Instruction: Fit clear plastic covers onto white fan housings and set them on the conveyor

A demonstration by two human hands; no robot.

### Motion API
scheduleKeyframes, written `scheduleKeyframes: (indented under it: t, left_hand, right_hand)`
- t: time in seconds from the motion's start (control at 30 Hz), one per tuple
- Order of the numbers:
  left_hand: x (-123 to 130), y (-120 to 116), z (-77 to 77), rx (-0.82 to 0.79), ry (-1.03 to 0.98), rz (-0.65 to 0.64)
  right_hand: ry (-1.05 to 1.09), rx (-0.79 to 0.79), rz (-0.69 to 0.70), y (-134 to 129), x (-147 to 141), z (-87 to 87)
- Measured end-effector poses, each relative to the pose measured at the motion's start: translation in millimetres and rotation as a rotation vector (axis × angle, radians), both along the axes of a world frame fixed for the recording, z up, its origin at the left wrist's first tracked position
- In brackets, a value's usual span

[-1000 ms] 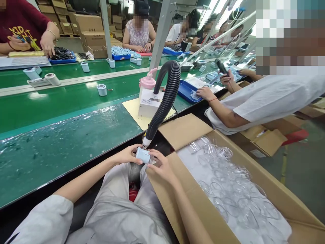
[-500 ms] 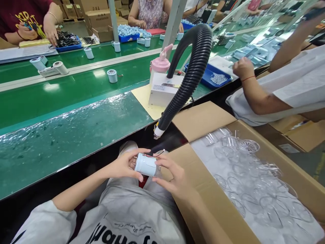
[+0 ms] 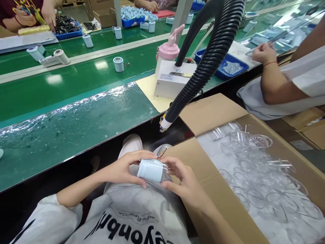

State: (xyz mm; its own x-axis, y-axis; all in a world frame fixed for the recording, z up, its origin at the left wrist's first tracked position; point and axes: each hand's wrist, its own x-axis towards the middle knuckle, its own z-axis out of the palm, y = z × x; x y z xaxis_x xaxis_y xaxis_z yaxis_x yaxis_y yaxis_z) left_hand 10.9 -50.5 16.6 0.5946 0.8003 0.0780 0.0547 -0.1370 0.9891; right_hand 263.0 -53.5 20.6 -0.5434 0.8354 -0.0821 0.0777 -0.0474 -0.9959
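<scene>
I read the bench edge [image 3: 111, 136] ahead and the carton flap [image 3: 208, 176] close on the right; free room separates the hands from the hose nozzle [image 3: 165, 124]. The light-blue cylinder [image 3: 151, 170] sits just ahead of the white shirt [image 3: 132, 210], long axis left-to-right, nearly level — clear cap [image 3: 166, 173] toward the carton flap. Left hand [image 3: 127, 168]: clamped around the cylinder. Right hand [image 3: 186, 181]: thumb and fingers gripping the cap.

No word reads for certain: large black lettering [image 3: 114, 225] and smaller script [image 3: 134, 214] mark the wearer's T-shirt [image 3: 149, 198]; beyond the shirt, the white hose unit's [image 3: 162, 88] label [image 3: 166, 77] is too small.
</scene>
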Motion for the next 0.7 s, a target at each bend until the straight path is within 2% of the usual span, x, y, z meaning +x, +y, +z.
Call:
scheduleKeyframes:
  t: [0.17,0.7]
  left_hand:
    - [-1.0,-1.8,-1.6,0.051,-0.028,-0.001]
    - [-3.2,-4.2,2.2,0.124,-0.013,-0.013]
  right_hand:
    - [0.045,-0.177,0.005,-0.3,-3.6,-5.6]
    - [0.222,-0.565,0.022,-1.0,-20.5,-17.6]
